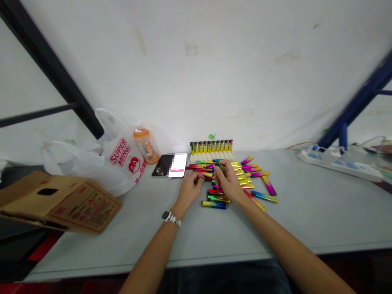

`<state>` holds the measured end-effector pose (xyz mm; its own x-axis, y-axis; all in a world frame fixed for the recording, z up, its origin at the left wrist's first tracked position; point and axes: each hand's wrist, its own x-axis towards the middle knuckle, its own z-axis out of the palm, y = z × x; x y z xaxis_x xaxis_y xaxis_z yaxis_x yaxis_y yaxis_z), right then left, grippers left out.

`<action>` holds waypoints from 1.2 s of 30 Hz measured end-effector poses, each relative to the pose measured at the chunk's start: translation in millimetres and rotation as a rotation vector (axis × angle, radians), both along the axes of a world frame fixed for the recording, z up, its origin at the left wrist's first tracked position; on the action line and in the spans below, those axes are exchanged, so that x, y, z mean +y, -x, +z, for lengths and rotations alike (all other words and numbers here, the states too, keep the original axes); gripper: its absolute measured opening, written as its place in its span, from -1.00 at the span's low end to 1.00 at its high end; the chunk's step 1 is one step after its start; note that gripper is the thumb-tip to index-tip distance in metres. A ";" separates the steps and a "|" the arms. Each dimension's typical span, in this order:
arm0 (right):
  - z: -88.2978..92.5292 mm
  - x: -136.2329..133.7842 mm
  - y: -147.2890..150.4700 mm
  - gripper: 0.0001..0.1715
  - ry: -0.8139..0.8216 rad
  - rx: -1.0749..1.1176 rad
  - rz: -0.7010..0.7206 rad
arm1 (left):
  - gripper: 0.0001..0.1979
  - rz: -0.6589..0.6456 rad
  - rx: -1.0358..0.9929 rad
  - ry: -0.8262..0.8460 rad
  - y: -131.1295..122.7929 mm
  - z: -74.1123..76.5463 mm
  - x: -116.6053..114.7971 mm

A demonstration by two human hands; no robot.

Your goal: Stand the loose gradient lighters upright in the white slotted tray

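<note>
Several shiny lighters in blended colours lie in a loose pile; a blue and yellow lighter (265,197) rests at its right side. Behind the pile, a row of upright lighters (213,147) with dark tops stands in a white rack (211,156) with holes. My right hand (228,179) is over the middle of the pile, its fingers pinched around a lighter whose dark green end (219,165) shows. At the pile's left edge, my left hand (190,188) has curled fingers; a small dark and yellow bit shows at the fingertips, too hidden to name.
Left of the rack lie a phone (177,166) with a lit screen and a dark flat device (162,165). An orange drink bottle (145,145), a white plastic bag (113,163) and an open cardboard box (82,206) stand further left. A power strip (339,163) lies at right by a blue post.
</note>
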<state>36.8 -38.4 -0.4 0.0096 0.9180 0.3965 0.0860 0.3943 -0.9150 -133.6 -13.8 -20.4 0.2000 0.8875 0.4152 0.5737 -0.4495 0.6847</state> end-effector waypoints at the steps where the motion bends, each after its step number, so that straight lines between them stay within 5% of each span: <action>1: 2.8 1.9 -2.2 -0.72 -0.038 -0.020 0.003 | -0.83 0.001 0.003 0.002 0.1 0.1 -0.3; 5: 24.6 20.8 -13.8 -0.77 -0.254 -0.254 -0.123 | -0.83 0.004 0.032 0.021 0.4 1.1 -1.3; 11: 52.9 91.4 -12.7 -0.70 -0.230 -0.486 -0.060 | -0.83 -0.008 0.007 0.005 0.7 2.7 -2.1; 19: 47.4 163.6 15.7 -0.84 -0.221 -0.647 0.023 | -0.83 -0.004 0.016 0.028 1.5 6.9 -4.9; 29: 41.7 176.4 23.1 -0.89 -0.180 -0.730 0.044 | -0.82 0.001 0.028 0.042 1.4 6.8 -4.3; 36: 52.4 153.3 21.6 -0.59 -0.257 -1.241 -0.145 | -0.81 0.010 0.043 0.041 1.1 8.7 -5.8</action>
<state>15.2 114.9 52.0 -0.4001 0.8353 0.3771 0.8820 0.4627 -0.0890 -134.8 -19.6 -11.7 0.2074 0.9056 0.3699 0.6073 -0.4156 0.6771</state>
